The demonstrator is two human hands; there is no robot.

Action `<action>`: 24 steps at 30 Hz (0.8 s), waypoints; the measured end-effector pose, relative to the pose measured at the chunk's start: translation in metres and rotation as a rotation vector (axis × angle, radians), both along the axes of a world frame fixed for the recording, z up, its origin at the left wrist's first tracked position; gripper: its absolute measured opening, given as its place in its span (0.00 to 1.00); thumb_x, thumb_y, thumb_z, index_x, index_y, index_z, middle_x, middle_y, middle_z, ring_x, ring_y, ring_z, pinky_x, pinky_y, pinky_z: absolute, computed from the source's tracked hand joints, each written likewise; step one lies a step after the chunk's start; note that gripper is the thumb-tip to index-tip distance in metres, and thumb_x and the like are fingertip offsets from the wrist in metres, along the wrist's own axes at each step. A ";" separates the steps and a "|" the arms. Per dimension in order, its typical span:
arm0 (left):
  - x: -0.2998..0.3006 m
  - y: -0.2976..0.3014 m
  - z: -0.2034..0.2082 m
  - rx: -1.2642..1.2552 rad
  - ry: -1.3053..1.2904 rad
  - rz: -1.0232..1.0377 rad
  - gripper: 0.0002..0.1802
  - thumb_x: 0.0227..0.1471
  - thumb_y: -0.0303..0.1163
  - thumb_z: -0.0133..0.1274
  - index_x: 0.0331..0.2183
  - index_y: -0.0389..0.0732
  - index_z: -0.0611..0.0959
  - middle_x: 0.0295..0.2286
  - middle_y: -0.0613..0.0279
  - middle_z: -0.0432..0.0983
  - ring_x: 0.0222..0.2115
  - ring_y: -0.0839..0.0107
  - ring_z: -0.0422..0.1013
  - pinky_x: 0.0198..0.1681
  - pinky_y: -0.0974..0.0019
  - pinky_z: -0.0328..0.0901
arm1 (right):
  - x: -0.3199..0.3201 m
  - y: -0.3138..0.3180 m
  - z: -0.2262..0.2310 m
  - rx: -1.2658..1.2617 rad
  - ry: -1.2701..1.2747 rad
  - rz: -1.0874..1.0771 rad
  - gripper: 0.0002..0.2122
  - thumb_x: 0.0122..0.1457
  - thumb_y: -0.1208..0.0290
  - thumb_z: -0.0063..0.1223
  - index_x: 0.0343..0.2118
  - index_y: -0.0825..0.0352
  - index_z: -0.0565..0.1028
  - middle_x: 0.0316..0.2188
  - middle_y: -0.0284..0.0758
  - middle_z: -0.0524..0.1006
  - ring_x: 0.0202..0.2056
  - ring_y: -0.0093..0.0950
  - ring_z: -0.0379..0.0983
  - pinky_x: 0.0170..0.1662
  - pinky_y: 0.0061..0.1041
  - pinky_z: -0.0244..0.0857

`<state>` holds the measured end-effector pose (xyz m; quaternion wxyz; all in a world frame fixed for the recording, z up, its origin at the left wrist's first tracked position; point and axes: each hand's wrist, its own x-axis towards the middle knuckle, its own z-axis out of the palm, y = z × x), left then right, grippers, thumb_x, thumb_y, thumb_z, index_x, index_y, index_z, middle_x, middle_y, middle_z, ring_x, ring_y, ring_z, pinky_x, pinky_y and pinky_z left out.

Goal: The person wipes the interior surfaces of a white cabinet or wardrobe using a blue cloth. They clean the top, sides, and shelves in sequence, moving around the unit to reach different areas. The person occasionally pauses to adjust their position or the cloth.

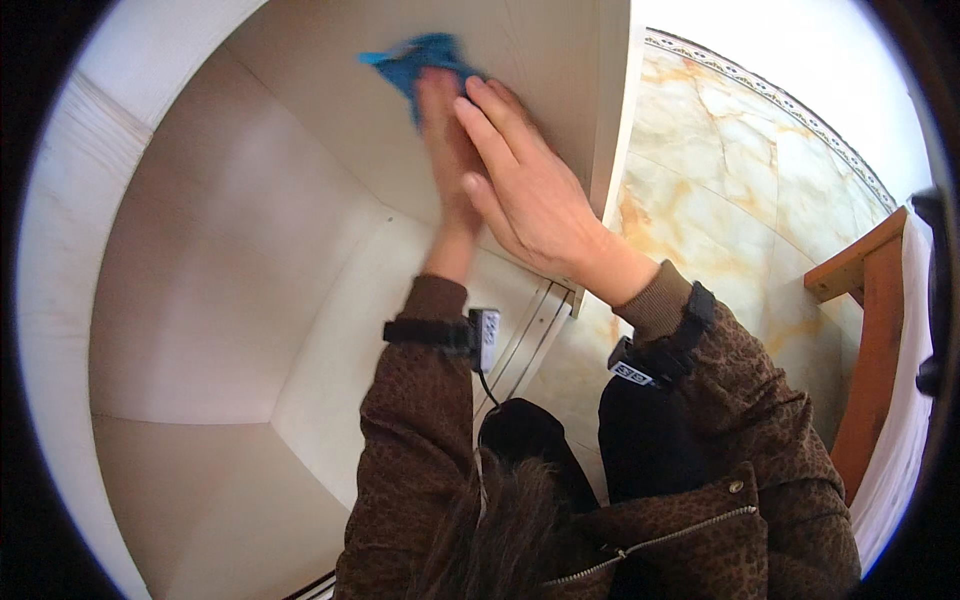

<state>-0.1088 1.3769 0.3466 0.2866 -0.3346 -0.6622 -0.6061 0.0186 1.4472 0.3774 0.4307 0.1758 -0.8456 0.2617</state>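
Observation:
A blue cloth (420,65), crumpled and slightly blurred, lies against the pale inner side panel (540,50) of a cabinet. My left hand (445,140) reaches up into the cabinet and presses this cloth to the panel, its fingers partly smeared by motion. Close beside it on the right, my right hand (530,190) has its fingers stretched out. Their tips come near the cloth's lower right edge and overlap the left hand in the view. I see nothing held in my right hand, though its palm is hidden.
The cabinet's bottom board (340,320) and other inner walls extend to the left, with a sliding-door track (530,335) along its front. Right of the panel's edge is a marbled tile floor (710,180). A brown wooden furniture leg (875,330) stands at the far right.

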 end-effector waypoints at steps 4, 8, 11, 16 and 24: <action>-0.083 -0.047 0.017 -0.111 -0.084 0.177 0.42 0.55 0.36 0.51 0.63 0.32 0.51 0.62 0.44 0.49 0.63 0.54 0.50 0.64 0.58 0.47 | -0.024 -0.011 0.001 0.100 -0.033 -0.073 0.26 0.61 0.69 0.44 0.59 0.78 0.57 0.61 0.52 0.56 0.63 0.47 0.51 0.64 0.39 0.50; -0.117 -0.057 0.008 0.020 -0.269 0.034 0.42 0.54 0.35 0.51 0.62 0.31 0.50 0.62 0.41 0.50 0.62 0.51 0.50 0.63 0.58 0.47 | -0.024 -0.016 0.006 0.047 -0.071 -0.082 0.26 0.61 0.68 0.44 0.59 0.77 0.57 0.61 0.52 0.57 0.63 0.47 0.52 0.64 0.39 0.50; -0.080 -0.039 -0.009 0.010 -0.255 0.034 0.39 0.57 0.36 0.47 0.62 0.32 0.50 0.62 0.43 0.49 0.62 0.53 0.49 0.64 0.60 0.45 | -0.011 -0.009 0.011 0.062 -0.040 -0.071 0.26 0.61 0.67 0.45 0.59 0.76 0.58 0.61 0.51 0.57 0.63 0.47 0.52 0.64 0.38 0.50; 0.037 0.002 -0.040 -0.039 0.108 -0.190 0.36 0.60 0.40 0.47 0.61 0.35 0.54 0.58 0.50 0.54 0.60 0.59 0.51 0.62 0.64 0.46 | 0.007 0.003 0.017 0.069 0.006 -0.055 0.25 0.63 0.66 0.44 0.61 0.71 0.58 0.62 0.49 0.57 0.62 0.47 0.53 0.64 0.36 0.51; -0.008 0.011 -0.010 0.163 0.223 -0.276 0.34 0.60 0.39 0.44 0.62 0.38 0.53 0.57 0.46 0.57 0.58 0.54 0.56 0.61 0.61 0.50 | 0.004 0.014 0.022 0.164 0.060 0.068 0.24 0.62 0.69 0.43 0.58 0.78 0.58 0.59 0.55 0.58 0.61 0.51 0.55 0.63 0.39 0.52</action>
